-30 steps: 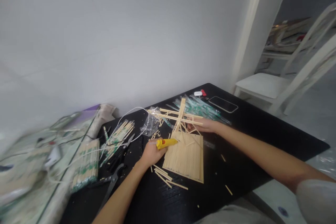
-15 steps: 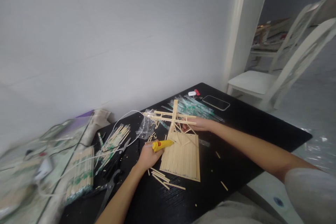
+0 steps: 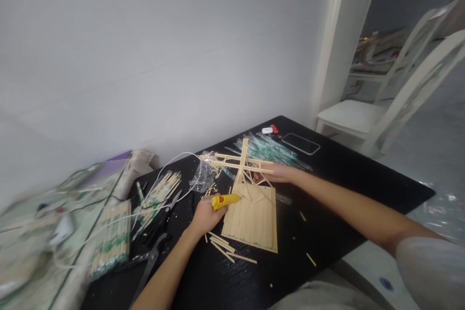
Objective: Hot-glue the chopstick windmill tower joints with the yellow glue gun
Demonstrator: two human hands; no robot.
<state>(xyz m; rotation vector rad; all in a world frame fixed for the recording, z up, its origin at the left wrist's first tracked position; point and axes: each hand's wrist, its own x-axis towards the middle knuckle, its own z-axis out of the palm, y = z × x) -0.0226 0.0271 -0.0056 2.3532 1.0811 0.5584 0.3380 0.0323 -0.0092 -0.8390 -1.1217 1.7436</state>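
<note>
My left hand (image 3: 205,215) is wrapped round a yellow hot glue gun (image 3: 224,201). Its nozzle points right, at the sticks on a flat base (image 3: 250,225) of pale wooden sticks laid side by side. From the base's far end rises a wooden stick model (image 3: 241,168) with slanting legs and a cross of long paired sticks, like a windmill. Behind the cross, my right hand (image 3: 278,173) holds the model from the right, its fingers curled and partly hidden by the sticks. Several short cut sticks (image 3: 222,246) lie by the base's near left corner.
Wrapped chopsticks (image 3: 160,198), scissors (image 3: 172,201) and a bundled pack (image 3: 112,237) lie on the left, with a white cord (image 3: 160,170) running across. Empty green-printed wrappers (image 3: 271,147), a phone (image 3: 301,144) and a white case (image 3: 267,131) are at the back. Chairs (image 3: 358,114) stand beyond.
The whole view has shifted very slightly. Both hands, the glue gun and the stick model keep almost the same positions.
</note>
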